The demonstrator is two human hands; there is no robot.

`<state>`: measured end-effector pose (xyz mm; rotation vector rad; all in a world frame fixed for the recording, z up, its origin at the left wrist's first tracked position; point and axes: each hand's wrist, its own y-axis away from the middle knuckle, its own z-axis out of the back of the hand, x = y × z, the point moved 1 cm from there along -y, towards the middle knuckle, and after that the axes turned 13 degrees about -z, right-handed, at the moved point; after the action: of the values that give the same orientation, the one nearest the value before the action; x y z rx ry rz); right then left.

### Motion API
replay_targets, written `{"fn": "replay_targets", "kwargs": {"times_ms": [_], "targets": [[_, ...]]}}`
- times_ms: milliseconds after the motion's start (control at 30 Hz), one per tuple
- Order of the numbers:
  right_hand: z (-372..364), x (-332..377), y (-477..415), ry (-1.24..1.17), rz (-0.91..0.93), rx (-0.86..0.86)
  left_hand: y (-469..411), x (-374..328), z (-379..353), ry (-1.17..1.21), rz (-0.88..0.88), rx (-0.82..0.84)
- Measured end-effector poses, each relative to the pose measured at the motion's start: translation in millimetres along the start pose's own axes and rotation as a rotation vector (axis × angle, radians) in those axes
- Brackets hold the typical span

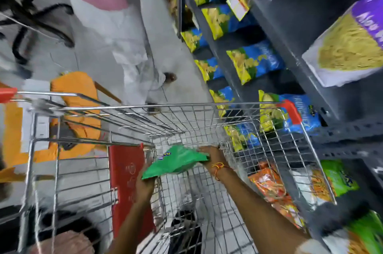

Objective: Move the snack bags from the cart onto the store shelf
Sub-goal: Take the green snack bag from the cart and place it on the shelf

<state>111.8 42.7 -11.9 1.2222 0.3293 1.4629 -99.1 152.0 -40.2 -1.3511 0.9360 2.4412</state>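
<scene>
Both hands (145, 185) on one green snack bag (176, 162) inside wire cart (165, 106).

bag (178, 161): green, flat, tilted, held inside cart
cart (186, 106): wire, beside shelf
shelf (290, 31): grey, stocked

green bag (178, 161) print blurred, unreadable | left hand (145, 186) fingers under bag, hidden | purple bag (352, 42) cut off right, maybe "Aloo"
</scene>
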Motion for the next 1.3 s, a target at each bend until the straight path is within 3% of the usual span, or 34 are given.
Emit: {"fn": "replay_targets", "kwargs": {"times_ms": [167, 300, 400, 533, 767, 933, 1100, 1300], "targets": [[10, -9, -4, 0.058, 0.154, -0.101, -13, -19, 2, -0.031, -0.176, 0.052], [55, -12, 27, -0.117, 0.182, -0.18, -9, -82, -5, -0.117, -0.319, 0.147], [101, -20, 83, -0.243, 0.263, -0.261, 16, -150, -12, -0.16, -0.606, 0.167], [160, -60, 168, -0.4, 0.348, -0.427, 73, -225, -36, -0.08, -0.906, 0.248], [237, -140, 365, -0.678, 0.597, -0.872, 257, -333, -105, 0.13, -1.23, 0.387], [261, -217, 465, -0.784, 0.642, -1.138, 362, -350, -156, 0.283, -1.287, 0.572], [257, -298, 547, -0.806, 0.512, -1.428, 458, -333, -194, 0.305, -1.326, 0.764], [249, -361, 582, -0.892, 0.427, -1.507, 525, -323, -208, 0.264, -1.415, 0.85]]}}
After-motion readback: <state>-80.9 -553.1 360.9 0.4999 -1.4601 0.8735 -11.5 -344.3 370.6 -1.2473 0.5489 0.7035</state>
